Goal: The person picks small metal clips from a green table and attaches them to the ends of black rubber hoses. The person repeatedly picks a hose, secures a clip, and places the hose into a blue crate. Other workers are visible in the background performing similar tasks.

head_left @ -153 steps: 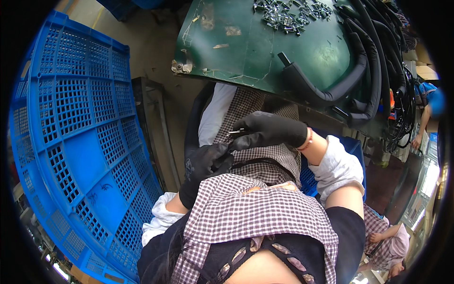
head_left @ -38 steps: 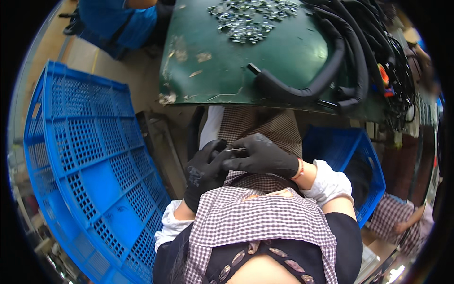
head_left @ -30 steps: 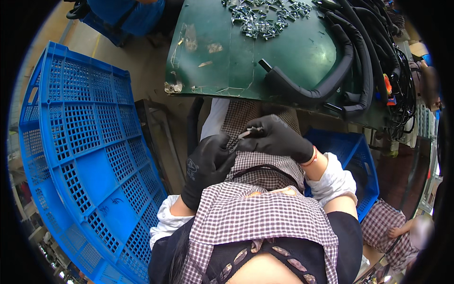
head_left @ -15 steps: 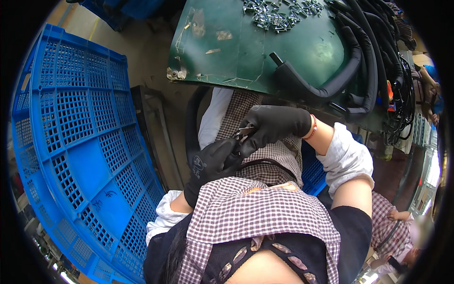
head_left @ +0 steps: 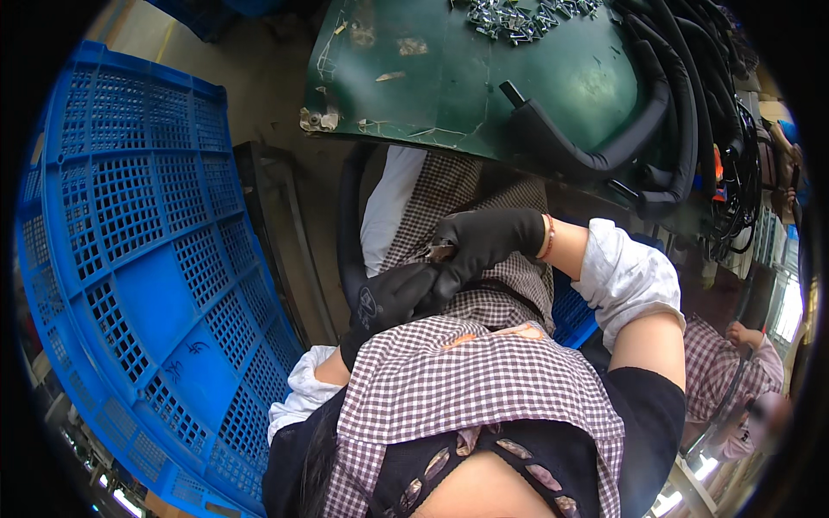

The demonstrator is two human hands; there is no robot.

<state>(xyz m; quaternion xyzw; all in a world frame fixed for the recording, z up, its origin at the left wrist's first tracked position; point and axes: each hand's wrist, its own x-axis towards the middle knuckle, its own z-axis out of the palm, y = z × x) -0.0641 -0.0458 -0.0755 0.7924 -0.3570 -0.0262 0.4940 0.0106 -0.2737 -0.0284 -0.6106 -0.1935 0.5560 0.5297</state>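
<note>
Both hands wear black gloves and meet in front of my checked apron. My left hand (head_left: 389, 300) is closed, its fingertips pressed against my right hand. Beside it a black padded tube (head_left: 352, 220) curves down behind the left glove; the tube's end is hidden. My right hand (head_left: 488, 246) is closed around a small shiny metal piece (head_left: 440, 252), which shows only partly between thumb and fingers. What the left fingers hold is covered by the gloves.
A green table (head_left: 414, 86) stands ahead, bearing a heap of small metal fasteners (head_left: 518, 22) and several black padded tubes (head_left: 596, 160). Tall blue mesh crates (head_left: 142, 285) stand at my left. A metal frame (head_left: 298, 233) is beside them. Another person (head_left: 721, 371) sits at right.
My right hand has moved slightly down and left, closer over the left hand. Less of the metal piece shows between its fingers. The table sits a little higher in view.
</note>
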